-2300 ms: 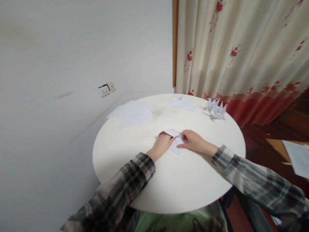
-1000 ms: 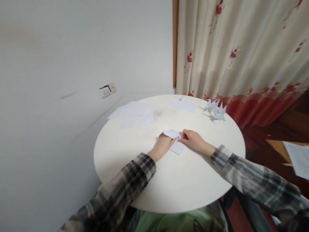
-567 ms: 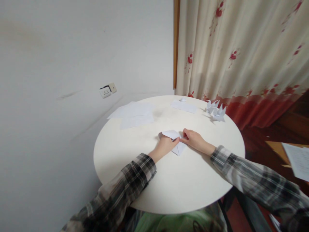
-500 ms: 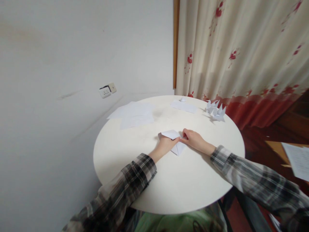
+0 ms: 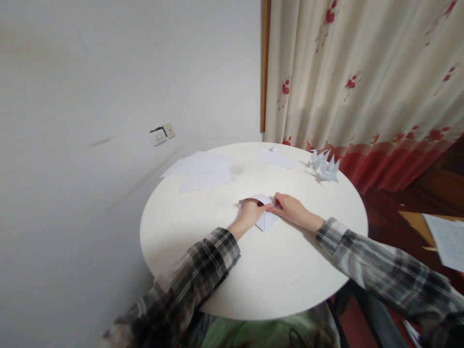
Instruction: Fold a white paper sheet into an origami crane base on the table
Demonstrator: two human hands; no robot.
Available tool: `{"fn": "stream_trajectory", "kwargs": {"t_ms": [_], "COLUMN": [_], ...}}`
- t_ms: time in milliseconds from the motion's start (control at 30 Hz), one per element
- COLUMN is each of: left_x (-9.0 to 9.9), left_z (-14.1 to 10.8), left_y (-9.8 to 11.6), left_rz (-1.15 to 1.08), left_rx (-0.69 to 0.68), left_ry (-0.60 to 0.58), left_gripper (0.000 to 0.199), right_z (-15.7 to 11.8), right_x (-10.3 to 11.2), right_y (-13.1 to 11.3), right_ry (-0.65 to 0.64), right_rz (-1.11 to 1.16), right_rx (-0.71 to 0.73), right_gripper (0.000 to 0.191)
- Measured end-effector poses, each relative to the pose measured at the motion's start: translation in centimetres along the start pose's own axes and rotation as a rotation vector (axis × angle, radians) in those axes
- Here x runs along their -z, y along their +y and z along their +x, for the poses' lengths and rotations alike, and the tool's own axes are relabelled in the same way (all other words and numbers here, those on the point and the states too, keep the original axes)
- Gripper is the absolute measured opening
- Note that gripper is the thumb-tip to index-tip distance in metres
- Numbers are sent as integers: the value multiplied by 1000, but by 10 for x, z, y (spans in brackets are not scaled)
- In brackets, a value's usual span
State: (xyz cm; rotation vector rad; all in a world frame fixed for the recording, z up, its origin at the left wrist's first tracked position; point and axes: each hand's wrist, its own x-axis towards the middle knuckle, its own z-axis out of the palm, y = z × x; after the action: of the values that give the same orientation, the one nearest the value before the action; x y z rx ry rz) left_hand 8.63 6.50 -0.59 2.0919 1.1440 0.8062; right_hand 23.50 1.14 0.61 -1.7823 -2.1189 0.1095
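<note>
A partly folded white paper (image 5: 265, 223) lies near the middle of the round white table (image 5: 282, 280), its creased point toward me. My left hand (image 5: 250, 212) is on its left side, with the fingers under a raised flap and the thumb reaching toward the centre. From the right, my right hand (image 5: 293, 209) pinches the paper's right edge, its fingers curled. The two thumbs nearly meet at the centre. The left fingertips are hidden beneath the flap.
Several folded paper cranes (image 5: 327, 169) stand at the back right. A small folded piece (image 5: 275, 149) is beside a flat sheet (image 5: 276, 158) at the far edge. Loose white sheets (image 5: 199, 166) lie at the back left, near the wall. A patterned curtain (image 5: 348, 63) hangs behind.
My left hand has shifted slightly right and up, further under the flap, which now arches over the fingers. My right hand has hardly moved.
</note>
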Motion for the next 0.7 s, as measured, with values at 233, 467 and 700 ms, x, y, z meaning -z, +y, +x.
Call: {"fn": "stream_trajectory", "kwargs": {"t_ms": [233,467,700], "left_x": [2,2,2], "left_z": [-1,-4,-3], "left_y": [3,6,8], "left_rz": [41,50,84], "left_rx": [-64,-92,-49], "left_ry": [-23,-28,-13], "left_gripper": [9,8,8], "right_z": [0,0,1], "right_x": [0,-1,-2], "right_y": [0,1,1], "right_ry": [-8,-4,-3], "right_rz": [-10,-8,-11], "right_rx": [15,23,29], "right_gripper": [26,26,26]}}
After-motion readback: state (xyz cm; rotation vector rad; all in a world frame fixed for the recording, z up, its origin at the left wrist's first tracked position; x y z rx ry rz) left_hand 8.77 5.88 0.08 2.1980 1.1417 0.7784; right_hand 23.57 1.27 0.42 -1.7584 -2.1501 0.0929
